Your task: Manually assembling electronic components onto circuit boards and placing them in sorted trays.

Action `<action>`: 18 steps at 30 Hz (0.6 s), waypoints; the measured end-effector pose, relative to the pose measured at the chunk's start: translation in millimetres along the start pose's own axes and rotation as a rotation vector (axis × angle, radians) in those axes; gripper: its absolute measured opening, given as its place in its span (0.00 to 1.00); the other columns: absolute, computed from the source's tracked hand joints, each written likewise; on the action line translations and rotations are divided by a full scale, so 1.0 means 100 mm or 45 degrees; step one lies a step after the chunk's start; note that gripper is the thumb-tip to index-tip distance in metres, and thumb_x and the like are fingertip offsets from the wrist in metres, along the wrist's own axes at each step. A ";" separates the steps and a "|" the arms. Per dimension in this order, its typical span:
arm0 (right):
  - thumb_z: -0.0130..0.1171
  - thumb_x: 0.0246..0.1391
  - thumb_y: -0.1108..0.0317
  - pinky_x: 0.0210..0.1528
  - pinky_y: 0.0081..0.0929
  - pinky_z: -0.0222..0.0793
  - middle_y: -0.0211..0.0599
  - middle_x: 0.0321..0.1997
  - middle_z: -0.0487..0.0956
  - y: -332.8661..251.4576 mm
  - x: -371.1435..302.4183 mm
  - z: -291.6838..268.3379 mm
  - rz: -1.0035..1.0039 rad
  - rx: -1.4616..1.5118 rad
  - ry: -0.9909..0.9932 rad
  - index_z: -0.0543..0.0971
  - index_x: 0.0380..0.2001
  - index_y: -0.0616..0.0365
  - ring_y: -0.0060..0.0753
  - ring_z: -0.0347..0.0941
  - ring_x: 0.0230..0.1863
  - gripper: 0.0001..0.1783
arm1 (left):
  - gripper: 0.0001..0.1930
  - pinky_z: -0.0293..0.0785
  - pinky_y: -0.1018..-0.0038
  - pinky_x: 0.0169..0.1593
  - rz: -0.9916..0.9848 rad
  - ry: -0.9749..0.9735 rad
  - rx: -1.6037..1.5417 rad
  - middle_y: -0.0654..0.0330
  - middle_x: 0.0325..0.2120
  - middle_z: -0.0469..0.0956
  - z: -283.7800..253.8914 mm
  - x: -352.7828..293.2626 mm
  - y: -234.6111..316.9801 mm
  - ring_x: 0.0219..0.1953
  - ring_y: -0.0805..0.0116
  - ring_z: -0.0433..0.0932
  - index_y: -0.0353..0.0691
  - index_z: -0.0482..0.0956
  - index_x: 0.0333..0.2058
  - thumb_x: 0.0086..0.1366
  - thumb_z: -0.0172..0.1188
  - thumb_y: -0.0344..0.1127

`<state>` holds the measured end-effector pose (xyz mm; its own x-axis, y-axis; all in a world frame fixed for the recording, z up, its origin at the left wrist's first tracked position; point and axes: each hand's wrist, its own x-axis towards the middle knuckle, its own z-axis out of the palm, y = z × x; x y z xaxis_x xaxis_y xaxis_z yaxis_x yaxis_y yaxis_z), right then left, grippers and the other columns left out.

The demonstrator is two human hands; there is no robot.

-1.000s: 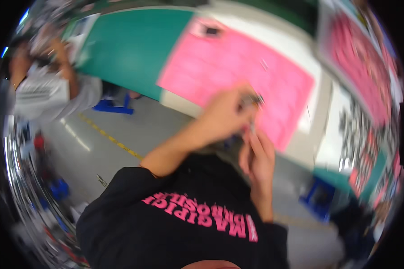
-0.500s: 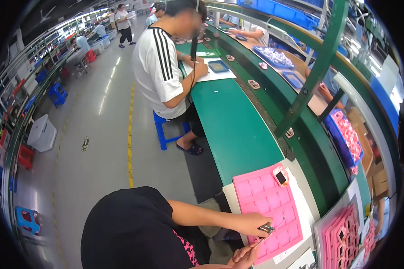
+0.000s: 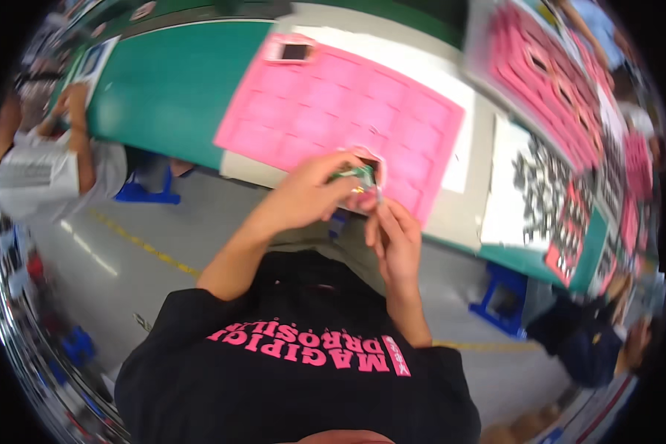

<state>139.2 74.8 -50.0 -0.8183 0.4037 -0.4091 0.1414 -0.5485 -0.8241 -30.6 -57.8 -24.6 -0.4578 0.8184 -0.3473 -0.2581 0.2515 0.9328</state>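
Observation:
In front of my body, my left hand (image 3: 311,194) is closed on a small device with a green circuit board (image 3: 359,172) and a pink casing, held over the near edge of a pink compartment tray (image 3: 333,103). Motion blur smears the details. Just right of the device, my right hand (image 3: 397,235) has its fingers pinched together close to it; what they grip is too small and blurred to name. Another pink-and-white device with a dark screen (image 3: 296,52) rests on the tray's far left corner.
The green worktop (image 3: 177,81) runs left to a seated person in white (image 3: 48,174). To the right are stacked pink trays (image 3: 544,85) and a white sheet (image 3: 507,196) bearing many small dark parts (image 3: 544,189). A blue stool (image 3: 499,300) and another person (image 3: 581,333) are at lower right.
My view has swung down and right, so the tray and both hands now sit nearer the middle. The left hand still holds the device, with the right hand close beside it.

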 end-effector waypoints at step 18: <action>0.58 0.69 0.77 0.26 0.17 0.58 0.24 0.23 0.76 0.11 -0.12 -0.13 -0.361 -0.528 0.191 0.87 0.53 0.66 0.18 0.61 0.22 0.14 | 0.14 0.64 0.83 0.22 -0.169 0.001 0.033 0.62 0.27 0.82 0.17 0.08 0.13 0.19 0.79 0.70 0.36 0.83 0.54 0.74 0.56 0.28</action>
<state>157.8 73.2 -58.9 -0.7722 0.6112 -0.1735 0.1593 -0.0782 -0.9841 -23.2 -39.1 -13.6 -0.4220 0.7766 -0.4679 -0.2941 0.3709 0.8809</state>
